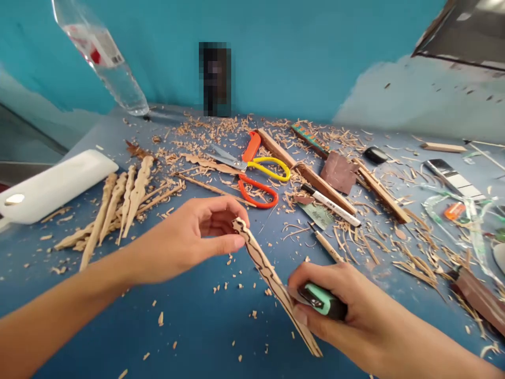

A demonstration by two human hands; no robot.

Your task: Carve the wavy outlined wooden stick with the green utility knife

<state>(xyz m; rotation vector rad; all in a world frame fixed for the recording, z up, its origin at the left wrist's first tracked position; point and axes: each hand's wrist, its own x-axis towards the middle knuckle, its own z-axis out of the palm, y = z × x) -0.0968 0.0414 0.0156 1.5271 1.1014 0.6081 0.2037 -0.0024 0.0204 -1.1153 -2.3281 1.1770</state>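
My left hand (197, 237) pinches the far end of a thin wooden strip (265, 266) between thumb and fingers. Wavy dark lines run along the strip, and its far end has carved notches. In my right hand (339, 300) is a knife with a black and mint-green handle (321, 301). The knife's blade (296, 295) lies against the strip's near half, and my right thumb rests beside it. The strip slants over the blue tabletop (189, 326), with its near end sticking out free.
Carved wooden sticks (118, 200) lie in a pile at left near a white board (59, 184). Beyond my hands are scissors (258, 168), a white marker (333, 206), sandpaper (339, 172) and wood strips. A water bottle (106, 63) stands at the back left. Shavings cover much of the table.
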